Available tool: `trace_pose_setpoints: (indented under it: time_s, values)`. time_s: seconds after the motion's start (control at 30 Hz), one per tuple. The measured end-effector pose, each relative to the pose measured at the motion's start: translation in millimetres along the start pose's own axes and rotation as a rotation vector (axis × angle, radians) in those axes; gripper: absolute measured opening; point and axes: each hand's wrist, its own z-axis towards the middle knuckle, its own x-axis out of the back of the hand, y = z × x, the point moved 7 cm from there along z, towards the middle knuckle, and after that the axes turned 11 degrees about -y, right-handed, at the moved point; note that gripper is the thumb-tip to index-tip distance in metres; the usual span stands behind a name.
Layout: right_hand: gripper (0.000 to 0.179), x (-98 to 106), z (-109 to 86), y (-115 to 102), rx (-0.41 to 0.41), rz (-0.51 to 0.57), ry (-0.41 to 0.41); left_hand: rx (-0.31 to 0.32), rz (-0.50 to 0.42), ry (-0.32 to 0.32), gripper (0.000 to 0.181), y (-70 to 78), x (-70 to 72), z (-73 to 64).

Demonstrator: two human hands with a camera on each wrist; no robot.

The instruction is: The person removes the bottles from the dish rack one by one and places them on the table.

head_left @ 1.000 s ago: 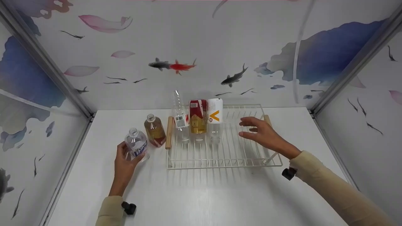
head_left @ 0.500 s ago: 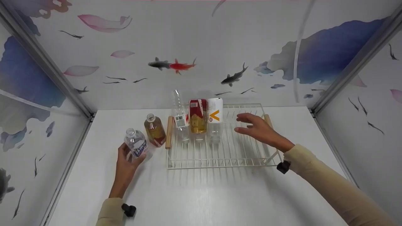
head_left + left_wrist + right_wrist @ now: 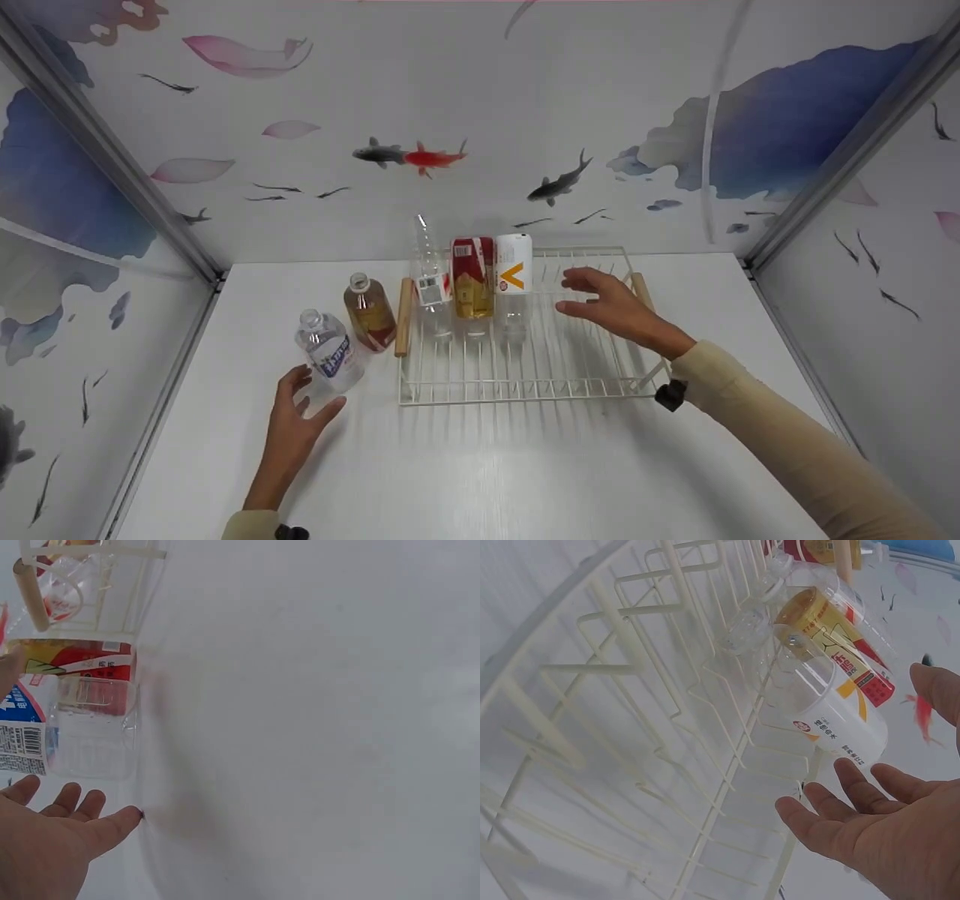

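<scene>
A clear bottle with a blue and white label (image 3: 331, 358) stands uncapped on the table, left of the wire rack (image 3: 517, 388). My left hand (image 3: 295, 424) is just in front of it, thumb and fingers spread, with a gap showing between palm and bottle. Behind it stands an amber bottle (image 3: 370, 313) with a yellow and red label. In the rack three bottles rest neck down: a clear one with a small label (image 3: 433, 289), a red and gold one (image 3: 473, 277) and a white-labelled one (image 3: 514, 262). My right hand (image 3: 611, 304) hovers over the rack's right part, holding nothing.
Wooden handles (image 3: 403, 316) sit at both ends of the rack. Upright wire prongs (image 3: 630, 611) divide it. A patterned wall (image 3: 480, 90) with fish and petals closes off the back, and side panels stand left and right.
My left hand has let go of the clear bottle and drawn back toward me; the bottle stays standing beside the amber one. My right hand has shifted slightly left over the rack.
</scene>
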Motion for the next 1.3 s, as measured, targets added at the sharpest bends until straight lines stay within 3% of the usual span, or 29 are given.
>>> trace_pose_setpoints:
  time_s: [0.17, 0.37, 0.57, 0.9, 1.3]
  values:
    - [0.074, 0, 1.5, 1, -0.012, -0.010, 0.002, 0.004, 0.014, 0.014, 0.088, 2.3, -3.0, -7.6]
    - [0.075, 0, 6.0, 3, -0.030, -0.012, 0.005, 0.027, 0.057, 0.040, 0.066, 7.5, -9.2, -13.8]
    - [0.077, -1, 11.1, 4, -0.062, -0.004, 0.005, -0.017, 0.067, -0.010, 0.053, 21.0, -21.2, -19.2]
    - [0.081, -1, 20.3, 5, -0.054, -0.004, -0.015, -0.124, 0.072, -0.135, 0.064, 50.5, -43.7, -22.5]
    - [0.081, -6, 31.1, 5, -0.064, 0.020, -0.018, -0.138, 0.093, -0.233, 0.092, 68.4, -66.1, -18.2]
